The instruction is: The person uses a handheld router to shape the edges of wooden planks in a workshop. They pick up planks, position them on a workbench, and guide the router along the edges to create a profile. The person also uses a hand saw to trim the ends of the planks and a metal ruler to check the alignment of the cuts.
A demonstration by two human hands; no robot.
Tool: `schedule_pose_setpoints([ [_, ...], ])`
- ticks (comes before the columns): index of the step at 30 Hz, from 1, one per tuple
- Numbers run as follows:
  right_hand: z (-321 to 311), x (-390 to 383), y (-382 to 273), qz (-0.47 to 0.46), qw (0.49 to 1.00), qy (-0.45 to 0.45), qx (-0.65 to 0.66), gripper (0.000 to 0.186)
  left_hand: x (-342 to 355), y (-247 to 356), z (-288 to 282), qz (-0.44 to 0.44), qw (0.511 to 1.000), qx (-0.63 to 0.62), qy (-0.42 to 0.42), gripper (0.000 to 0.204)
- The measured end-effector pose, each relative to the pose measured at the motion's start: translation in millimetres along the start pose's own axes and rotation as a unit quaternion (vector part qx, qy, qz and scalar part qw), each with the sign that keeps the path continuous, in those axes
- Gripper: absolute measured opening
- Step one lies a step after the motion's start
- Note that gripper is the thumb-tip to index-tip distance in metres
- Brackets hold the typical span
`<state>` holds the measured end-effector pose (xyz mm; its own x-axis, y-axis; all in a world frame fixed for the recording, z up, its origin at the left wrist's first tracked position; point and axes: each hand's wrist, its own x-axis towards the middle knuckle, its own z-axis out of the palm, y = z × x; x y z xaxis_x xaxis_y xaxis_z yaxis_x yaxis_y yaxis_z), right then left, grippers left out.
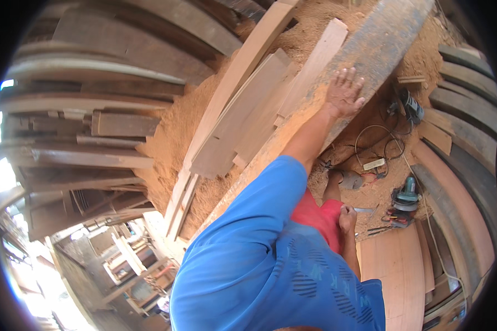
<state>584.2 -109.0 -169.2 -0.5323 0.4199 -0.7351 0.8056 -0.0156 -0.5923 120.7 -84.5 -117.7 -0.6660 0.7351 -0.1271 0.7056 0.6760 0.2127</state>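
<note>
Has left hand (345,92) spread flat, gripping nothing, on the grey plank (378,47); has right hand (347,218) curled right of it, cannot tell whether empty. Might slip on the plank's loose sawdust (316,98), or snag cord (371,126) to its right. Overlooks sawdust-heaped ground (160,143), with dark boards (132,44) stacked left of the plank.

Blue short-sleeved shirt (237,248) (dark striped patches (303,284), pale lettering (333,281)), red shorts (315,218)

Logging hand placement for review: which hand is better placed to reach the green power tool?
Probably the right hand: it looks nearer the green power tool, beside the red shorts. The left hand is spread on the long board, farther off.
</note>
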Motion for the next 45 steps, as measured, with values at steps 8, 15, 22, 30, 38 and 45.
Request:
schedule_pose_setpoints([
  [8, -8.0, -16.6, -5.0, 0.020, 0.987, -0.012, -0.159, 0.025, -138.6, 38.3, -27.6, 0.036, 0.862, -0.503, -0.055, 0.049],
  [15, 69.5, -4.3, -177.4, -0.227, 0.919, 0.058, -0.318, 0.048, -422.4, -67.9, -79.7, -0.271, 0.745, -0.609, 0.010, 0.030],
  [22, 199.2, -48.3, -256.1, -0.259, 0.775, -0.015, -0.576, 0.101, -578.8, -256.9, -127.6, -0.584, 0.723, -0.312, 0.197, 0.048],
  [30, 233.7, -64.8, -264.2, -0.164, 0.737, -0.015, -0.655, 0.110, -613.3, -395.3, -99.7, -0.495, 0.844, -0.204, 0.014, 0.071],
  [38, 238.7, -67.2, -266.1, -0.165, 0.722, 0.000, -0.672, 0.108, -560.0, -485.9, -65.9, -0.465, 0.853, -0.176, -0.157, 0.098],
  [45, 238.8, -71.0, -265.1, -0.191, 0.762, 0.011, -0.619, 0.109, -539.7, -510.3, -66.5, -0.408, 0.857, -0.194, -0.248, 0.125],
])
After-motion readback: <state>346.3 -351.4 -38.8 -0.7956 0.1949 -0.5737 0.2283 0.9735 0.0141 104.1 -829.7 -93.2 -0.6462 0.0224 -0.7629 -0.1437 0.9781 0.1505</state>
